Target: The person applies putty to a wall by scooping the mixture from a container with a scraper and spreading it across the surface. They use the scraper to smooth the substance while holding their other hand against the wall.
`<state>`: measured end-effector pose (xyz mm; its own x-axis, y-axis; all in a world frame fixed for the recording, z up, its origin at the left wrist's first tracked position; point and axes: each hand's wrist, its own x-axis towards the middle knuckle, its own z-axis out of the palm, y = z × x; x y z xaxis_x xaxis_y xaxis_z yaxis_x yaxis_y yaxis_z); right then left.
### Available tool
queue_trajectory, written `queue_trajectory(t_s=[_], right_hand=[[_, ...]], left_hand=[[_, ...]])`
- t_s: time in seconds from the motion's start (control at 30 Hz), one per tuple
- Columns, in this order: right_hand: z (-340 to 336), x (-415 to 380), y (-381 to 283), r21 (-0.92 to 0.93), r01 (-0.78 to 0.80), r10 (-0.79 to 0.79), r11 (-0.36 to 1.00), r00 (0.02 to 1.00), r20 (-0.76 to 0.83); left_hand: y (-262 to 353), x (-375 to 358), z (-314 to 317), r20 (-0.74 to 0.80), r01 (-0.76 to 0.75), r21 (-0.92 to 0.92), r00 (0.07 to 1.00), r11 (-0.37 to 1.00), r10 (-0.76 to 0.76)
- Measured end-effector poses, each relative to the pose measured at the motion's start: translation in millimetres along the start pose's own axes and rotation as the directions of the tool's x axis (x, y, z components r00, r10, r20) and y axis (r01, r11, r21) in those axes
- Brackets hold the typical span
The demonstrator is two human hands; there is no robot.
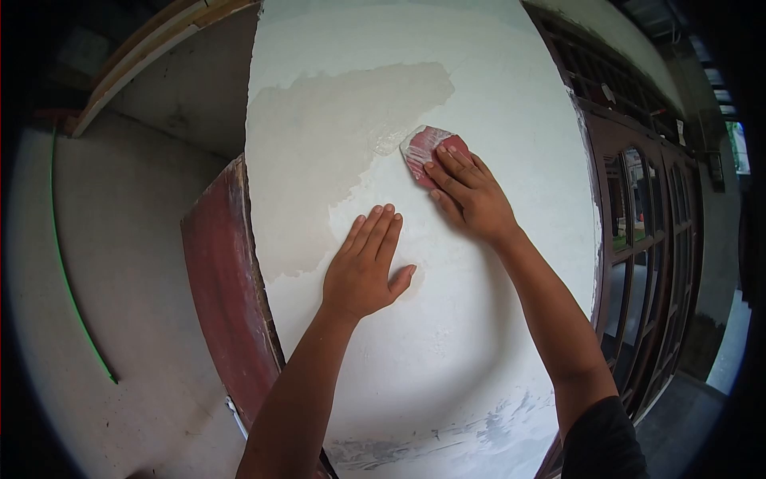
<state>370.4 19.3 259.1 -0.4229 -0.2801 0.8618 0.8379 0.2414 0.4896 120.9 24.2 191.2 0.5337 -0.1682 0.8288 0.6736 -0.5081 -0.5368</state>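
Observation:
My right hand (471,191) presses a red piece of sandpaper (419,152) flat against a white wall surface (479,319). White streaks and smears cover its left part, and the fingers lie over its right part. The sandpaper sits at the right edge of a greyish-beige patch (319,136) with a ragged outline. Lower and to the left, my left hand (367,263) rests open on the wall, fingers together and thumb out, holding nothing. Its fingertips are near the patch's lower right border.
A dark red board (219,287) stands along the wall's left edge. Brown framed doors with glass panes (638,239) are on the right. A thin green strip (60,231) hangs down the far-left wall. Grey smudges (479,423) mark the lower white surface.

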Motion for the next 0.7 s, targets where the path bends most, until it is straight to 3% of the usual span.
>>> queue_trajectory(t_s=[0.17,0.37,0.5,0.7], right_hand=[[5,11,5,0.017,0.007,-0.006,1.000,0.997,-0.076],[13,29,-3,0.018,0.067,-0.066,0.998,0.997,-0.035],[6,5,-6,0.025,0.013,-0.012,1.000,1.000,-0.006],[10,18,-10,0.050,0.026,-0.021,0.998,0.996,-0.085]], left_hand=[[1,0,0,0.009,0.002,0.005,1.000,1.000,-0.002],[0,1,0,0.015,-0.004,0.009,1.000,1.000,0.004],[1,0,0,0.012,-0.001,0.002,1.000,1.000,0.001],[0,0,1,0.006,-0.002,0.005,1.000,1.000,0.002]])
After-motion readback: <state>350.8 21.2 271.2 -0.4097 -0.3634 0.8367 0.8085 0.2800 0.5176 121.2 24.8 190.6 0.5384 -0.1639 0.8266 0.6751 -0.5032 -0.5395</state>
